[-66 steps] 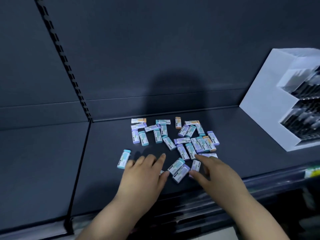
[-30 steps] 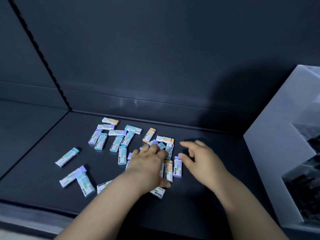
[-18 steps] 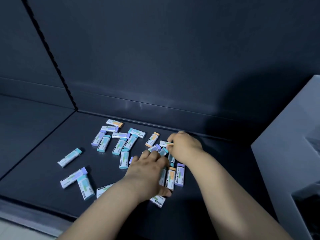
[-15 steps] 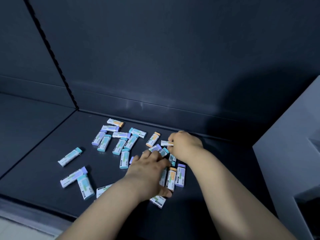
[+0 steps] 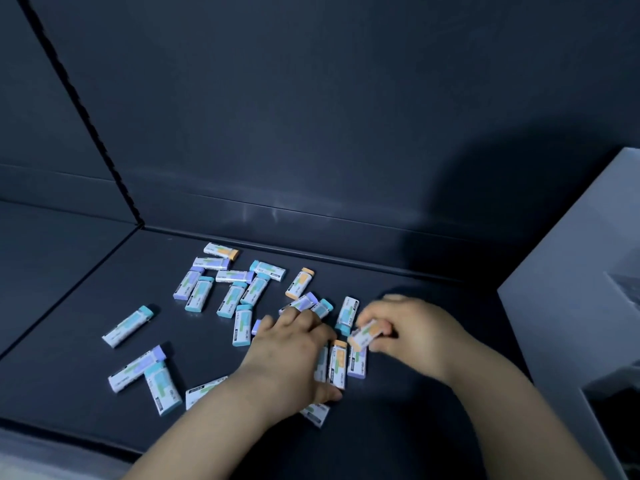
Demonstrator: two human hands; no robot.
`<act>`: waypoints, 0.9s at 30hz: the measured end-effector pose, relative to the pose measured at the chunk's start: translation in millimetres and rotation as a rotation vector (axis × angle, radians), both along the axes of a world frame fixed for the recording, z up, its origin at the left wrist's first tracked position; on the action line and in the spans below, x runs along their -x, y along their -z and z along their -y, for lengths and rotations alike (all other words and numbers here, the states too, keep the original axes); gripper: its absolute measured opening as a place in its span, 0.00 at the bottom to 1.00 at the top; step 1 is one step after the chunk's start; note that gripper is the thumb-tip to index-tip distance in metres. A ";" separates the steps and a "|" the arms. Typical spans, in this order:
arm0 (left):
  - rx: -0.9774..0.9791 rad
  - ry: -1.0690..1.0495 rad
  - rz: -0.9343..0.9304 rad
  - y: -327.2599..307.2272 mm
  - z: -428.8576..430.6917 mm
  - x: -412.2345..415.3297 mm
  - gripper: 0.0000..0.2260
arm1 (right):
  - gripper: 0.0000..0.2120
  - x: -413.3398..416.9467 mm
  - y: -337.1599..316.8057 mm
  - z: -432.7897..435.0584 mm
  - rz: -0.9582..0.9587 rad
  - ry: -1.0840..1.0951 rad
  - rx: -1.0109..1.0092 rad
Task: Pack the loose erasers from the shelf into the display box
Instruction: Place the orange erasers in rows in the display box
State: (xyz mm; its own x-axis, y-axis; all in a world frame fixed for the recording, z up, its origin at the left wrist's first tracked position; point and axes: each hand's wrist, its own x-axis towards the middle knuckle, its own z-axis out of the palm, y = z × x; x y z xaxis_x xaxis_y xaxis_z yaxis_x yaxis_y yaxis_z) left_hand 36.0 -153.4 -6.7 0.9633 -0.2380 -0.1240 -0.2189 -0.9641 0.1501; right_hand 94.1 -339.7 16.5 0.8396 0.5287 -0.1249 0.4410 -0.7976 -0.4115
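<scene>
Shelf (image 5: 86, 299): dark and flat, carrying everything here
Display box (image 5: 571, 289): white, on the shelf's right edge, right of the pile
Loose erasers (image 5: 231, 299): scattered flat across the middle and left
Left hand (image 5: 294, 355): palm down, fingers relaxed, resting on erasers at the pile's near side
Right hand (image 5: 412, 336): fingers and thumb pinching one eraser
Orange-ended eraser (image 5: 365, 333): tilted, blurred, just above the pile
</scene>
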 end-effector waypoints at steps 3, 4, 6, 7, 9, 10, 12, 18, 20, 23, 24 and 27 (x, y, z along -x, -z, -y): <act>-0.002 0.005 -0.006 0.3 0.1 -0.1 0.33 | 0.16 13.1 8.9 -6.3 0.029 -0.077 0.010; 0.001 0.006 -0.006 0.2 -0.1 0.1 0.33 | 0.18 16.1 11.4 -8.1 0.026 -0.075 -0.014; 0.006 0.012 -0.003 0.4 -1.0 1.2 0.34 | 0.21 19.7 16.5 -8.3 0.018 -0.017 -0.102; 0.008 0.016 -0.002 0.5 -1.3 1.6 0.34 | 0.20 21.5 17.8 -7.0 0.025 0.037 -0.148; 0.009 0.023 0.000 0.5 -2.1 2.1 0.34 | 0.18 26.7 17.6 -4.7 0.038 0.135 -0.142; 0.013 0.027 -0.001 0.9 -2.4 1.6 0.35 | 0.23 28.8 18.4 -3.9 0.021 0.169 -0.098; 0.019 0.039 -0.004 1.5 -3.1 0.4 0.35 | 0.31 32.9 18.5 -6.9 -0.018 0.198 0.021; 0.025 0.060 0.015 4.6 -5.2 0.4 0.34 | 0.29 39.8 21.4 -16.8 0.023 0.201 0.047; 0.036 0.069 0.042 3.7 -5.6 1.2 0.33 | 0.28 41.3 19.7 -13.8 0.013 0.198 -0.020; 0.068 0.073 0.092 -1.2 -6.8 2.1 0.32 | 0.28 43.8 16.1 -7.1 0.010 0.203 -0.110; 0.086 0.070 0.106 -3.2 -7.9 2.4 0.32 | 0.28 45.0 14.9 -5.4 0.016 0.200 -0.125; 0.135 0.062 0.172 -9.5 -14.1 3.2 0.32 | 0.30 49.3 11.9 -6.1 0.027 0.197 -0.138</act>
